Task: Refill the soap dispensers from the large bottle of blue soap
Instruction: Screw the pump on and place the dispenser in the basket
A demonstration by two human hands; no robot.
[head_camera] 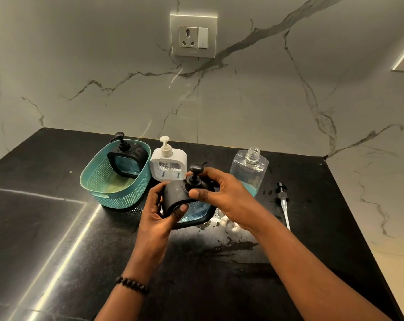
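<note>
Centrally, over the black counter (57,228), both hands hold a black dispenser (191,212) with blue soap showing through its patterned clear front. The left hand (160,213) grips its body from the left side, thumb curled across the black upper part and fingers wrapped behind. The right hand (219,195) pinches the collar of the black pump (194,176) seated in the dispenser's neck, thumb in front, fingers curled behind it. Behind the hands stands a white dispenser (168,164) with its pump on, blue soap low inside. To its left a teal basket (114,179) holds another black dispenser (126,159), leaning against the basket's far wall. To the right stands the large clear bottle (249,171), its neck uncapped, with blue soap only near its bottom. Its own pump (283,202) lies flat on the counter just right of the bottle. Wet patches glisten on the counter beneath the right wrist. A beaded bracelet (132,284) circles the left wrist.
</note>
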